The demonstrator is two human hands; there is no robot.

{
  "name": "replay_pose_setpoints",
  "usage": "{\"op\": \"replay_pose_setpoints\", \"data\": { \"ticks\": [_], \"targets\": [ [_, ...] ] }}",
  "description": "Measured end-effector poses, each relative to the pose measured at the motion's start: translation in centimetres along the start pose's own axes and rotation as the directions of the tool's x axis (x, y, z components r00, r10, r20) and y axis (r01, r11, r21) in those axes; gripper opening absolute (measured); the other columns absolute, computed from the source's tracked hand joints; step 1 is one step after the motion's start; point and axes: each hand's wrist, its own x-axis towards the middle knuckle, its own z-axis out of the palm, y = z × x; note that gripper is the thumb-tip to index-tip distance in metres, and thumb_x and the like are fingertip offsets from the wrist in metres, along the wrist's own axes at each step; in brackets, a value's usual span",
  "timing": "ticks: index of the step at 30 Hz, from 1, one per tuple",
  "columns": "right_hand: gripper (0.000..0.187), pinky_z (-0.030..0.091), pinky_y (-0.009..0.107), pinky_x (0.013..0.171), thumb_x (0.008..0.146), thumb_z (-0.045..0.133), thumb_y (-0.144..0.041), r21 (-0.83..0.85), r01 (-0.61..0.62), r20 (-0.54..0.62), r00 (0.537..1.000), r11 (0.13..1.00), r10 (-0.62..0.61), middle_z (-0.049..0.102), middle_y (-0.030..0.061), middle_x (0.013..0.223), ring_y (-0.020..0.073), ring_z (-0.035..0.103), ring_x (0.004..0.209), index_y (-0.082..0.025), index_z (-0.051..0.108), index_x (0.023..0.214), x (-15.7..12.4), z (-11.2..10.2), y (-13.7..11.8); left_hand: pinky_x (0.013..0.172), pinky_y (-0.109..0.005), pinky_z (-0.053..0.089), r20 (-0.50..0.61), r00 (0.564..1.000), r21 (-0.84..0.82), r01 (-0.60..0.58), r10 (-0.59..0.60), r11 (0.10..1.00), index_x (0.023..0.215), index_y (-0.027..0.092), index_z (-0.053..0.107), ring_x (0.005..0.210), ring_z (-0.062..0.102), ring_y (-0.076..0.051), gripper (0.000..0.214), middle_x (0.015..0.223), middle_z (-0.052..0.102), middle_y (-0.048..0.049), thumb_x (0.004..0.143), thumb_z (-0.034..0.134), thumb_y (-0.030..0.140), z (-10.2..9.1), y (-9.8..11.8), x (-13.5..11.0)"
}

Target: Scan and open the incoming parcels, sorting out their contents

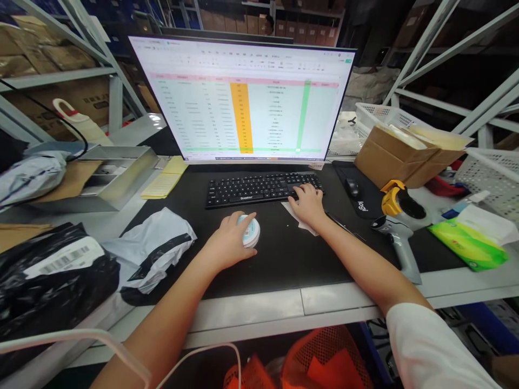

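Observation:
My left hand point(229, 242) is wrapped round a small round white tub point(252, 232) with a pale blue and white top, which rests on the black desk mat point(279, 259). My right hand point(307, 203) lies with its fingers spread over the right end of the black keyboard point(247, 189), nothing held in it. Behind the keyboard stands a monitor point(279, 116) showing a spreadsheet with an orange column and a green column. A white paper slip point(300, 220) lies partly under my right wrist.
On the left are grey and black mailing bags point(162, 240), yellow paper point(165, 177) and a metal tray point(125, 186). To the right sit a mouse point(352, 187), a barcode scanner point(401, 243), yellow tape point(393, 192), a tissue pack point(466, 243) and a cardboard box point(393, 154). Orange baskets point(324, 346) stand below.

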Motion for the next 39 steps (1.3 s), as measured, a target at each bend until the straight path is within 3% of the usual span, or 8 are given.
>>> {"op": "replay_pose_setpoints", "data": {
  "ticks": [4, 9, 15, 21, 29, 33, 36, 39],
  "targets": [
    [0.043, 0.035, 0.055, 0.111, 0.105, 0.053, -0.041, -0.011, 0.022, 0.053, 0.998, 1.000, -0.021, 0.060, 0.0205, 0.149, 0.0362, 0.049, 0.138, -0.018, 0.074, 0.135, -0.3, 0.2, -0.3, 0.115, -0.052, 0.048, 0.027, 1.000, 0.041, 0.012, -0.013, 0.999, 0.169, 0.024, 0.036, 0.133, 0.057, -0.043, 0.100, 0.159, 0.045, -0.0184, 0.080, 0.080, 0.038, -0.2, -0.2, -0.1],
    [0.045, 0.035, 0.057, 0.112, 0.105, 0.054, -0.042, -0.045, 0.014, 0.052, 0.999, 0.999, -0.012, 0.051, 0.0223, 0.158, 0.0390, 0.039, 0.148, -0.015, 0.074, 0.135, -0.3, 0.0, -0.4, 0.113, -0.051, 0.049, 0.039, 0.999, 0.065, 0.029, -0.032, 0.997, 0.169, 0.023, 0.035, 0.132, 0.056, -0.042, 0.097, 0.158, 0.045, -0.0177, 0.082, 0.076, 0.038, -0.6, 0.3, -0.2],
    [0.048, 0.036, 0.055, 0.111, 0.105, 0.052, -0.043, -0.062, 0.034, 0.050, 0.998, 0.997, -0.031, 0.065, 0.0235, 0.136, 0.0386, 0.047, 0.137, -0.010, 0.072, 0.134, -0.5, 0.0, -0.8, 0.114, -0.051, 0.048, 0.026, 0.999, 0.069, 0.034, -0.036, 0.997, 0.169, 0.025, 0.034, 0.136, 0.053, -0.042, 0.097, 0.160, 0.044, -0.0169, 0.084, 0.077, 0.041, -0.4, 0.5, -0.3],
    [0.046, 0.030, 0.060, 0.117, 0.102, 0.054, -0.043, -0.083, 0.060, 0.011, 0.998, 0.995, -0.060, 0.052, 0.0244, 0.155, 0.0421, 0.030, 0.152, -0.011, 0.076, 0.126, -0.6, 0.3, -0.4, 0.114, -0.051, 0.049, 0.030, 0.998, 0.065, 0.044, -0.046, 0.997, 0.169, 0.025, 0.034, 0.136, 0.053, -0.041, 0.098, 0.160, 0.043, -0.0166, 0.083, 0.078, 0.040, -0.4, 0.7, -0.3],
    [0.041, 0.034, 0.062, 0.114, 0.100, 0.054, -0.040, 0.005, 0.059, -0.029, 0.998, 0.998, -0.058, 0.055, 0.0242, 0.154, 0.0422, 0.033, 0.153, -0.011, 0.076, 0.119, -0.7, 0.5, -0.4, 0.113, -0.054, 0.049, -0.028, 0.999, -0.021, 0.015, -0.016, 1.000, 0.167, 0.023, 0.040, 0.135, 0.054, -0.044, 0.102, 0.158, 0.045, -0.0190, 0.075, 0.084, 0.035, 0.2, 0.3, -0.1],
    [0.040, 0.032, 0.057, 0.116, 0.100, 0.051, -0.037, 0.103, 0.120, -0.159, 0.982, 0.987, -0.103, 0.057, 0.0228, 0.153, 0.0384, 0.037, 0.153, -0.012, 0.072, 0.124, -0.6, -0.5, -0.6, 0.121, -0.053, 0.045, -0.120, 0.992, -0.214, 0.015, -0.041, 0.977, 0.163, 0.022, 0.045, 0.138, 0.054, -0.041, 0.100, 0.153, 0.048, -0.0174, 0.072, 0.085, 0.035, 0.5, 0.2, 0.5],
    [0.047, 0.028, 0.057, 0.121, 0.102, 0.049, -0.044, 0.292, 0.259, -0.206, 0.957, 0.921, -0.204, 0.060, 0.0221, 0.149, 0.0366, 0.040, 0.152, -0.013, 0.068, 0.131, -1.1, -1.5, -1.6, 0.129, -0.047, 0.037, -0.316, 0.947, -0.440, -0.087, -0.063, 0.894, 0.165, 0.023, 0.039, 0.147, 0.049, -0.035, 0.103, 0.155, 0.045, -0.0140, 0.074, 0.086, 0.042, 0.7, 0.3, 0.7],
    [0.068, 0.040, 0.054, 0.117, 0.102, 0.048, -0.066, 0.724, 0.237, -0.053, 0.955, 0.647, -0.290, 0.063, 0.0194, 0.146, 0.0342, 0.054, 0.141, -0.017, 0.057, 0.148, -2.3, -2.1, -3.9, 0.132, -0.050, 0.030, -0.478, 0.878, -0.475, -0.237, -0.022, 0.847, 0.168, 0.025, 0.028, 0.153, 0.041, -0.034, 0.113, 0.160, 0.039, -0.0140, 0.075, 0.088, 0.046, 1.0, 0.4, 0.6]
  ]
}}
